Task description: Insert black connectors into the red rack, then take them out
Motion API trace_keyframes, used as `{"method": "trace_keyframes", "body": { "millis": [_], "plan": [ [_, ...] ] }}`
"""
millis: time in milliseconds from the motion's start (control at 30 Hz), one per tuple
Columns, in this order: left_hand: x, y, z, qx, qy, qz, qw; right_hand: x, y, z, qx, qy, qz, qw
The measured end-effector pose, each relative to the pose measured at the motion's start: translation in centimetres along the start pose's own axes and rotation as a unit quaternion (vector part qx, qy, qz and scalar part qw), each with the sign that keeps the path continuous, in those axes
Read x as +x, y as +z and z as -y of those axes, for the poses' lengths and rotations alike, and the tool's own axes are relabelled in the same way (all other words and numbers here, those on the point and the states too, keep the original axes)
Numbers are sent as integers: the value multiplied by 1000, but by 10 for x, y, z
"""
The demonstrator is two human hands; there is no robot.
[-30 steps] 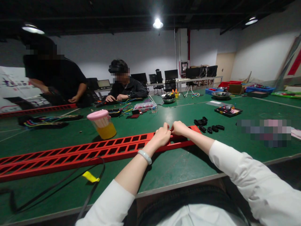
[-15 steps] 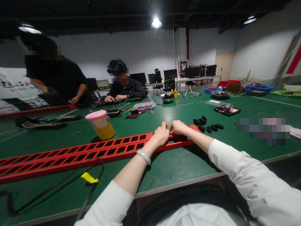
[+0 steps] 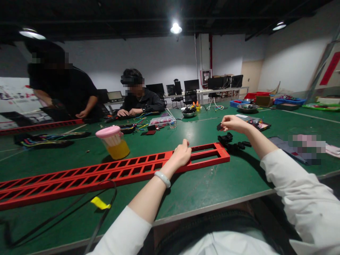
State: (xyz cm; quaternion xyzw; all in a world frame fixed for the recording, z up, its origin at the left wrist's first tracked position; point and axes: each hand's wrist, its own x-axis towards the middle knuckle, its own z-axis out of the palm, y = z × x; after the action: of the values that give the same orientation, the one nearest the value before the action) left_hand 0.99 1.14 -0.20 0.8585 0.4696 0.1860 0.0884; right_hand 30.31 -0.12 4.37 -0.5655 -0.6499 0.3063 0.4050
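A long red slotted frame [image 3: 138,168] lies across the green table, its right end made of larger openings. Curled over it near that end is my left hand [image 3: 182,154], closed on the frame, the fingertips partly hidden. My right hand [image 3: 233,124] is up off the table to the right of the frame. It pinches a small black plastic piece [image 3: 219,127] between thumb and fingers. Just below that hand, several similar black plastic pieces [image 3: 225,139] lie loose in a cluster beside the frame's end.
Behind the frame stands a pink-lidded jar [image 3: 113,143] of cotton-swab-like sticks. A black cable [image 3: 66,209] with a yellow tag [image 3: 100,203] crosses the front left. Two co-workers are at the far side, near wire bundles [image 3: 50,138]. A metal bowl [image 3: 189,112] sits farther back.
My right hand has left the frame and moved right and up, over the loose black pieces, and now holds one. My left hand has stayed at the frame.
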Motion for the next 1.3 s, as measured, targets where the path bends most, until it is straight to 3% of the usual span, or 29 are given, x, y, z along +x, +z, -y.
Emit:
{"method": "trace_keyframes", "body": {
  "millis": [133,267,500,967,1167,1300],
  "plan": [
    [1,1,1,6,12,-6,1000,-14,-24,-31,-52,44,7,998],
    [2,1,2,10,4,-1,1000,-23,-23,-50,-196,94,57,974],
    [2,1,0,23,9,-1,1000,-20,-11,-50,-333,40,42,941],
    [3,1,2,43,22,9,999,-20,10,-42,-386,49,86,917],
    [2,0,-2,45,4,17,999,-24,-7,-40,-374,63,72,923],
    [3,0,-1,44,10,13,999,-29,-22,-50,-387,68,109,913]
  ]
}}
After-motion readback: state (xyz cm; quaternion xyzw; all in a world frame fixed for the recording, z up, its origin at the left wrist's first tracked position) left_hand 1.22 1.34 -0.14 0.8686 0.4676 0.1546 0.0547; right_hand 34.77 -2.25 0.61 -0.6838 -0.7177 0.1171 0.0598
